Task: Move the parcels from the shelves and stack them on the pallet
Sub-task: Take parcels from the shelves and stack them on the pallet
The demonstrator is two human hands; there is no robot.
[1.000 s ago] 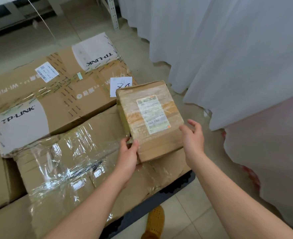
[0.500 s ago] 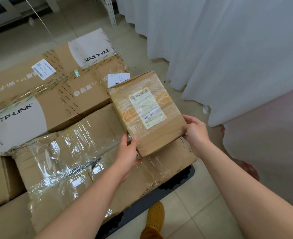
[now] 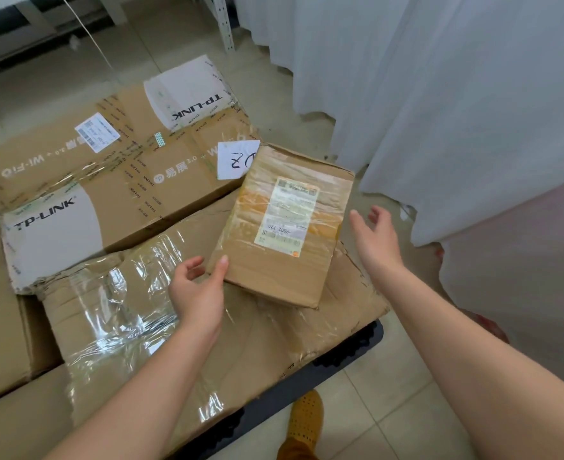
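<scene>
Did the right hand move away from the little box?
Yes. The right hand held the small parcel's right edge half a second ago; now it is open and off it, out toward the white curtain. The parcel lies on the taped box.

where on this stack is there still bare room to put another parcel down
Bare room: the taped box top left of the small parcel, beyond the left hand, and the TP-LINK box behind it. Crowded: the right corner, under the small parcel.
</scene>
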